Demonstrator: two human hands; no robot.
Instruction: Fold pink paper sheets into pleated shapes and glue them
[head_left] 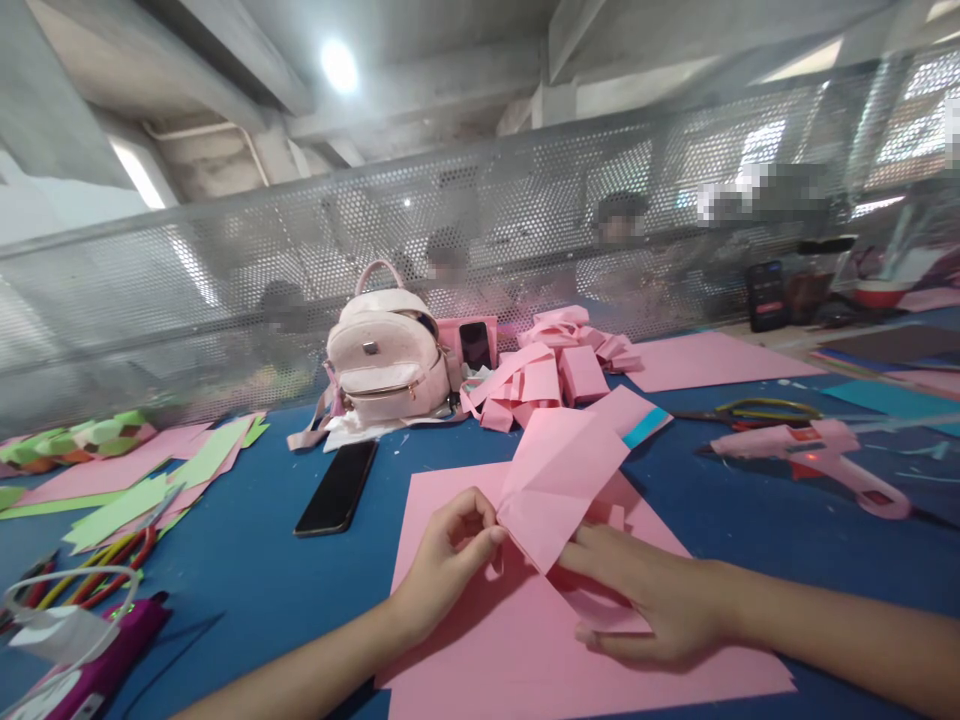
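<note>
A folded pink paper piece (562,470) stands tilted between my two hands, above several large pink sheets (480,660) on the blue table. My left hand (450,560) is closed, thumb and forefinger pinching the near left corner of the folded piece. My right hand (645,590) reaches in from the right; its fingers go in under the paper, partly hidden, with the thumb low over a pink flap (600,605). Just behind lies another pink piece with a blue strip (646,426).
A pink glue gun (817,455) and yellow-handled scissors (769,408) lie right. A black phone (337,490), pale backpack (388,355) and heap of folded pink paper (540,375) stand behind. Left are green sheets (202,460), red-handled scissors (124,570) and a purple power strip (112,650).
</note>
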